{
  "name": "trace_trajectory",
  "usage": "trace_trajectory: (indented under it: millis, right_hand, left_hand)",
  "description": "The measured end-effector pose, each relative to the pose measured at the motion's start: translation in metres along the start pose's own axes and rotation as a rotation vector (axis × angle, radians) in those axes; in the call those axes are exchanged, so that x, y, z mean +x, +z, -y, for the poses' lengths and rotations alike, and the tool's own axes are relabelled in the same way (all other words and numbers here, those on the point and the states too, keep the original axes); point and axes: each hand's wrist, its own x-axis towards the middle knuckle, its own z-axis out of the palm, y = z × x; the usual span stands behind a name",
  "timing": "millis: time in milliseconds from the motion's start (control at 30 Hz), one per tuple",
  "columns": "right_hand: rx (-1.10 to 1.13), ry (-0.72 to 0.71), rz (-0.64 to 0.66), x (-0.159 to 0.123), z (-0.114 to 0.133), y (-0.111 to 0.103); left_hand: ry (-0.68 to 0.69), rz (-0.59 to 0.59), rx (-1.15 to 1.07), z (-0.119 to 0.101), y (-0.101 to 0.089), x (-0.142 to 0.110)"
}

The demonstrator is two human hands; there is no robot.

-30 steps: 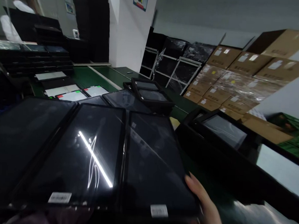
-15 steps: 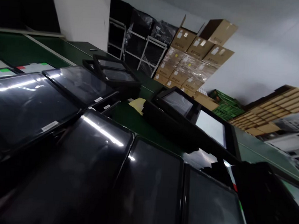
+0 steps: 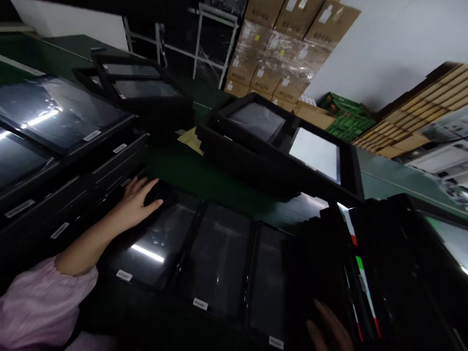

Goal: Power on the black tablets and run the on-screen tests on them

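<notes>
Head view: three dark screen panels lie side by side between two parted hands

Left panel (image 3: 161, 240), middle panel (image 3: 220, 260) and right panel (image 3: 266, 285) form a row low over the green table (image 3: 170, 163), glass up; whether they rest directly on it is too dark to tell. The left hand (image 3: 136, 203) is at the far left corner of the left panel, fingers spread and thumb apart, pinching nothing. The right hand (image 3: 333, 337) is beside the right panel, blurred, its visible digits parted with nothing seen between them; contact with a panel cannot be told.

On the left stands a stack of similar screens (image 3: 58, 109); on the right, dark stacked units (image 3: 399, 272) show red and green marks at their edges. Beyond lie a black tray (image 3: 244, 144) with screens set in it and a piece of yellow paper (image 3: 192, 139).

The likely trouble, as I judge it, is glass: uneven pushing from the two sides could ride one panel's edge over its neighbour and scratch or chip it. A sleeve or forearm brushing the left stack could shift its upper screens, and bare fingers could smudge the glossy faces.

Each panel bears a small white label near its near edge, such as the one (image 3: 124, 275) on the left panel; the print is too small to read. Cartons (image 3: 290, 56) carry labels and dark printing, also illegible. No brand can be made out.
</notes>
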Motion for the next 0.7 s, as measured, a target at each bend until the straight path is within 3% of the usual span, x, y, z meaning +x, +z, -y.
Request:
trace_trajectory:
  millis: [67, 167, 267, 333, 467, 700]
  right_hand:
    - [-0.067, 0.060, 0.020, 0.020, 0.005, 0.005]
    - [-0.176, 0.048, 0.037, 0.052, 0.021, 0.028]
    - [-0.238, 0.023, 0.019, 0.078, 0.034, 0.053]
    - [-0.241, 0.023, -0.016, 0.086, 0.036, 0.063]
    - [-0.216, 0.067, -0.056, 0.088, 0.028, 0.062]
    - [-0.135, 0.130, -0.140, 0.085, 0.028, 0.057]
  left_hand:
    - [0.155, 0.082, 0.275, -0.015, 0.013, 0.001]
    - [0.357, 0.306, 0.614, -0.035, 0.044, 0.007]
    - [0.423, 0.367, 0.652, -0.048, 0.075, 0.022]
    - [0.440, 0.367, 0.668, -0.053, 0.086, 0.035]
    - [0.439, 0.373, 0.695, -0.058, 0.085, 0.050]
    - [0.429, 0.357, 0.743, -0.071, 0.084, 0.051]
